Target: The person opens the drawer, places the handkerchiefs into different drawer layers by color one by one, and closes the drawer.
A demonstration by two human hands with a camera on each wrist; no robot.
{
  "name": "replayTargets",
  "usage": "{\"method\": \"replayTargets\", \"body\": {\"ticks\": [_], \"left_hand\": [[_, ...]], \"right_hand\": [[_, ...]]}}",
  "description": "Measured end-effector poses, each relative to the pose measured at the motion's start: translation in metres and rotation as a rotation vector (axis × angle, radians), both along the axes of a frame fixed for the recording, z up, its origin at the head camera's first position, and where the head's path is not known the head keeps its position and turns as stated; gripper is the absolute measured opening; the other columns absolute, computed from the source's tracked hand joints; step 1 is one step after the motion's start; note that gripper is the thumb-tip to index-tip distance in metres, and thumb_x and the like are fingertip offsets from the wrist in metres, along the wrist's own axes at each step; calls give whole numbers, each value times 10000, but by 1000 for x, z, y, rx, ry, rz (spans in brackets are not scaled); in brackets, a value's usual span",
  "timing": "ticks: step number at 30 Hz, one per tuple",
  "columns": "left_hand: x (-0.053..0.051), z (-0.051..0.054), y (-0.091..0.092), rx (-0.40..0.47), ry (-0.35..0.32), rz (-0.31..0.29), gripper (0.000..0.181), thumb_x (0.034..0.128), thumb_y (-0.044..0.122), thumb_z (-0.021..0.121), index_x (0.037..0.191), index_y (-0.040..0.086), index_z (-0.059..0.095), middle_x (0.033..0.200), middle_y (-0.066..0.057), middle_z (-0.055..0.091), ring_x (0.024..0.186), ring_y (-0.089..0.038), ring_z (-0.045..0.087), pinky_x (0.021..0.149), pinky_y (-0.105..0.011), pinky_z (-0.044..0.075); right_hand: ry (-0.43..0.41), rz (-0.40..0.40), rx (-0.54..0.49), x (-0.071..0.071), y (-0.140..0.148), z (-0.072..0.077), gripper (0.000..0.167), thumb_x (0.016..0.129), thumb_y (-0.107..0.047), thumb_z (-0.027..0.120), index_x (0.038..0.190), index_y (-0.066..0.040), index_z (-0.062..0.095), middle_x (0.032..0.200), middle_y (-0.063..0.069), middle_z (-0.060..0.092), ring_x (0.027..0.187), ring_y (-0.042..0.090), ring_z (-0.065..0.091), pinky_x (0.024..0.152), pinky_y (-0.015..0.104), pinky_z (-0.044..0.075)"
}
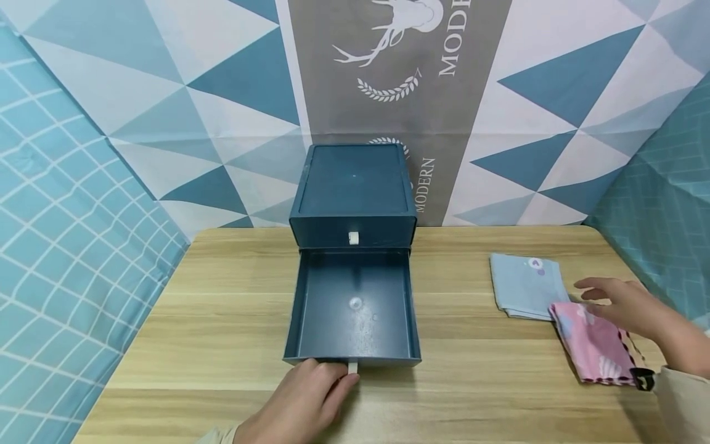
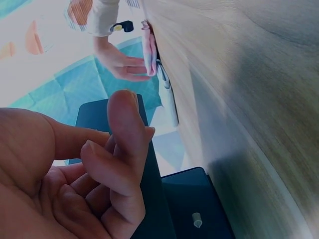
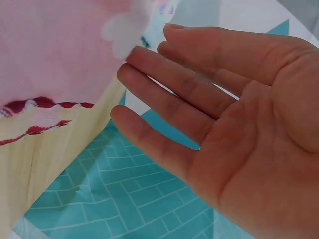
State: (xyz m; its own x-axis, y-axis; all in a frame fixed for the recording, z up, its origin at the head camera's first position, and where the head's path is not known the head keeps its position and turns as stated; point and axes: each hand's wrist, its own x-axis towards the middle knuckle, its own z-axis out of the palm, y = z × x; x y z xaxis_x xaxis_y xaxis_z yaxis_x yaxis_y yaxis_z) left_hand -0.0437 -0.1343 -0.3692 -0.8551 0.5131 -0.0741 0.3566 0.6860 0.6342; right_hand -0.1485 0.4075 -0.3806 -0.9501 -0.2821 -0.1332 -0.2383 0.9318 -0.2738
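Note:
A dark blue two-drawer box stands at the back of the table, its lower drawer pulled out with nothing inside. At that drawer's front edge my left hand pinches the small white handle between thumb and fingers. On the right, my right hand hovers just above a folded pink cloth with a dark red scalloped edge. Its fingers are relaxed and spread, near the cloth in the right wrist view. Beside the pink cloth lies a folded light blue cloth, partly touching it.
The upper drawer is closed and has its own white knob. Behind the wooden table hangs a patterned backdrop. Blue fabric sheets flank both sides. A black band sits at my right wrist.

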Motion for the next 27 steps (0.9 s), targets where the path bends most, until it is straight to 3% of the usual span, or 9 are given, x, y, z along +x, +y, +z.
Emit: {"method": "replayTargets", "body": {"ticks": [8,14,23,27], "left_hand": [[1,4,-1,55,-53,-1,373,1033,293,555,685,175,623,521,156,419,452,15,384,440,-199,365],[1,8,-4,73,-99,-2,408,1042,353,526,685,181,623,507,156,447,444,8,418,457,-203,387],[1,13,-6,97,-137,3,413,1043,380,514,696,189,629,505,167,490,454,1,448,468,-209,400],[1,12,-5,92,-136,3,415,1043,378,515,692,188,628,505,171,493,454,3,448,467,-209,402]], "right_hand": [[-145,-35,-10,-2,3,1,369,820,38,672,1174,127,611,992,291,687,971,497,634,730,524,552],[-133,-20,-12,-5,11,-2,280,832,45,663,1106,99,657,987,279,683,950,485,635,739,554,539],[-142,-46,-6,-11,23,-12,208,824,41,675,1029,74,662,917,150,669,833,313,612,702,478,533],[-149,-47,-1,-9,27,-13,190,835,5,690,1021,29,659,894,83,644,795,231,564,660,349,492]]}}
